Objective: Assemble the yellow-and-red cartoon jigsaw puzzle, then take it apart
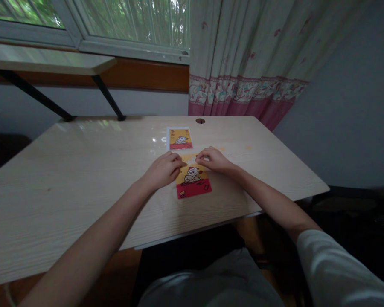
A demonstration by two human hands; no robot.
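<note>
A yellow and red picture card (193,187) lies on the desk in front of me, showing a white cartoon animal in a red hat. My left hand (165,169) is at the card's upper left edge, fingers bent and closed together with the tips over the card. At the upper right of the card, my right hand (213,159) has thumb and fingers pinched. A pale patch shows between the two hands, too small to make out. Whatever either set of fingertips holds is hidden. Beyond my hands lies a similar picture sheet (180,139) in a pale border.
Small orange bits (248,148) lie on the wooden desk (83,179) to the right of the card. A raised shelf (51,59) on dark legs stands at the back left. The cable hole (200,121) is near the back edge, before the curtain (240,85).
</note>
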